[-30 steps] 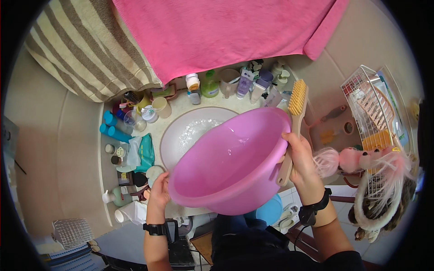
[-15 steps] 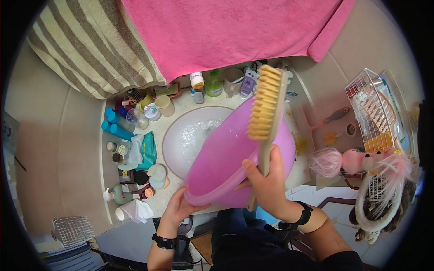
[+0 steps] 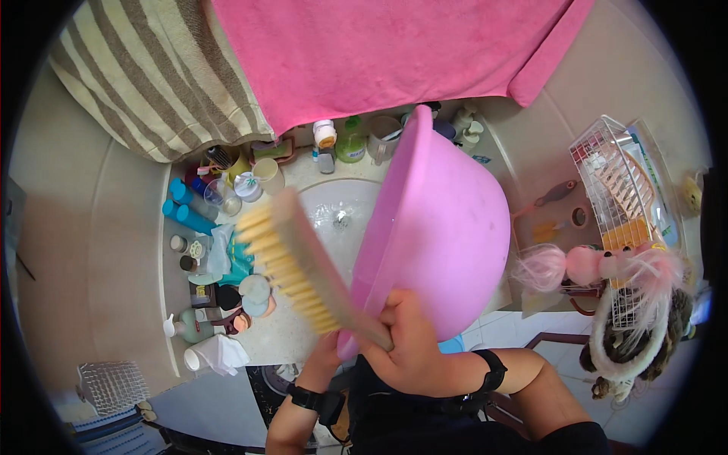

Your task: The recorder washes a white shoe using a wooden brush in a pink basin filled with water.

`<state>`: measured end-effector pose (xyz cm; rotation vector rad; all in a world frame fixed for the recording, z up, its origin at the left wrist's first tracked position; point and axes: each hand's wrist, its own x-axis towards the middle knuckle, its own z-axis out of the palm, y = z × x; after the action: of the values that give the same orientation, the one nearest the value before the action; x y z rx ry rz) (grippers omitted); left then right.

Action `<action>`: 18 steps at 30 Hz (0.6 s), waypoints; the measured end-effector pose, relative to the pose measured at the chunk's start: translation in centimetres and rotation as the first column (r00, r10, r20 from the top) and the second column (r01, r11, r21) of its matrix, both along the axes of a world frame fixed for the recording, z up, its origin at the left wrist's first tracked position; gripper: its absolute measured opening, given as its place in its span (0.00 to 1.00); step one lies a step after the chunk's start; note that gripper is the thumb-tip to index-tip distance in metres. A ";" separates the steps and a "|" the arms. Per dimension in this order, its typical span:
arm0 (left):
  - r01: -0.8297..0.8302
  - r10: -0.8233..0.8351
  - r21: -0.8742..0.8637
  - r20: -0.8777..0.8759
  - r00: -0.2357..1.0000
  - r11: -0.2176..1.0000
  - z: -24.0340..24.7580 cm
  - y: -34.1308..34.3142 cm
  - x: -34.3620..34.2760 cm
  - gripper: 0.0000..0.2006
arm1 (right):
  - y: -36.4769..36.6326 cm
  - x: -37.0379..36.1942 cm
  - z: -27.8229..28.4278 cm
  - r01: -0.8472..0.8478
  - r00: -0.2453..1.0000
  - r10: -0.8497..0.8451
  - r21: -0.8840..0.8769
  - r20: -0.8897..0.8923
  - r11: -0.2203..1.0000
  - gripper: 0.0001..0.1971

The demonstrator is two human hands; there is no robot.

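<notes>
A pink plastic basin (image 3: 462, 220) is tipped up on its side over the right part of the washbasin, its opening facing left. My right hand (image 3: 409, 353) is closed around the handle of a scrubbing brush (image 3: 299, 262) and rests against the basin's near rim. The brush is slightly blurred; its yellow bristles point left and its pale back faces the basin. At the rim's lower end my left hand (image 3: 322, 362) grips the basin, its fingers largely hidden. Behind the basin, the white sink (image 3: 322, 203) shows its drain.
Blue bottles (image 3: 193, 208), cups, jars and a teal packet (image 3: 240, 262) crowd the counter's left side. Along the back stand a green bottle (image 3: 351, 144) and toiletries. A pink towel (image 3: 394, 61) hangs above. On the right wall is a wire rack (image 3: 614, 182) with a fluffy headband (image 3: 626, 364).
The basin has turned from slanting over the sink to standing on its side, farther right. The brush has swung left and down in my right hand. My left hand has shifted right.
</notes>
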<state>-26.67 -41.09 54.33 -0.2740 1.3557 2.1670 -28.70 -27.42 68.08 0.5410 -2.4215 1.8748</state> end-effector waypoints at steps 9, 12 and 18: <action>0.039 -0.051 0.156 0.077 0.996 0.987 -2.8 2.0 0.8 0.22 | 0.0 1.8 2.5 -0.106 0.994 0.108 0.200 0.001 0.974 0.26; 0.005 -0.066 0.263 0.226 0.972 0.965 -4.2 1.1 2.0 0.22 | -0.5 2.6 2.8 -0.137 0.990 0.140 0.198 -0.002 0.971 0.27; -0.016 -0.141 0.386 0.376 0.916 0.922 -6.9 1.1 3.6 0.22 | -0.2 4.3 2.4 -0.169 0.986 0.166 0.166 0.034 0.972 0.27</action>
<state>-23.09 -39.98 47.45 -0.4784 0.6886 2.1176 -24.38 -27.58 70.44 0.7619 -2.6400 1.7481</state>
